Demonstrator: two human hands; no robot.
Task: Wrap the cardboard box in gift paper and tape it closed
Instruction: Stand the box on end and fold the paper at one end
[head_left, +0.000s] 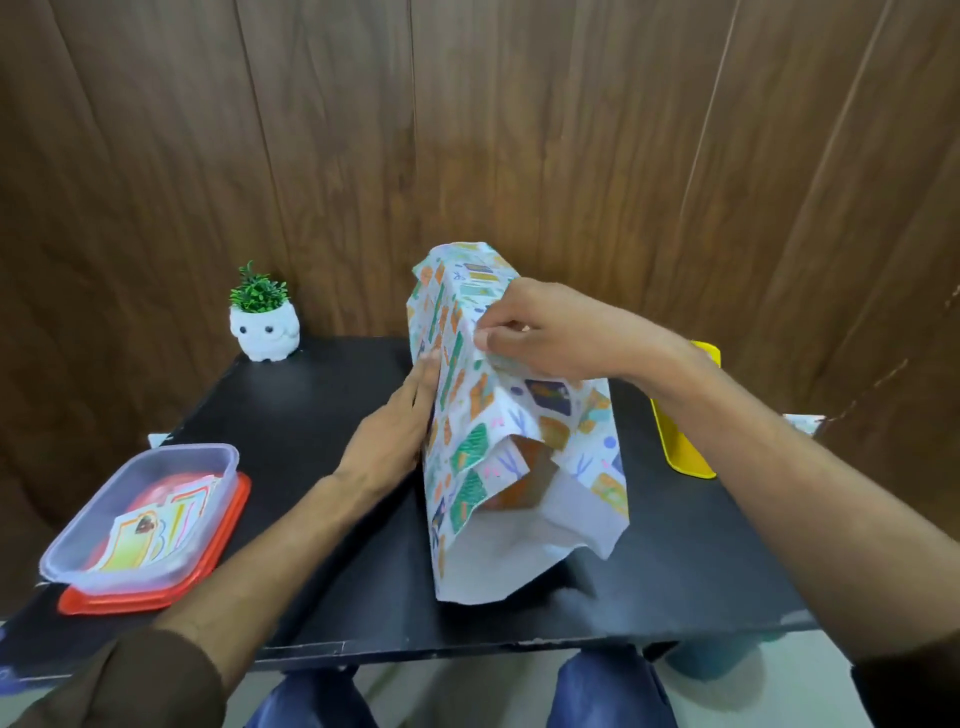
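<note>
On the black table (322, 415) the gift paper (457, 374) sits draped around the cardboard box (530, 478), its brown end showing at the open near side; the right hand (550, 332) pinches the paper's top, the left hand (389, 436) presses flat against its side

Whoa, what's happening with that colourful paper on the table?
A person is wrapping a cardboard box in gift paper on the black table. The left hand presses flat against the left side of the paper, while the right hand pinches the paper along the top. The near end is not folded shut yet, so the brown box shows inside.
</note>
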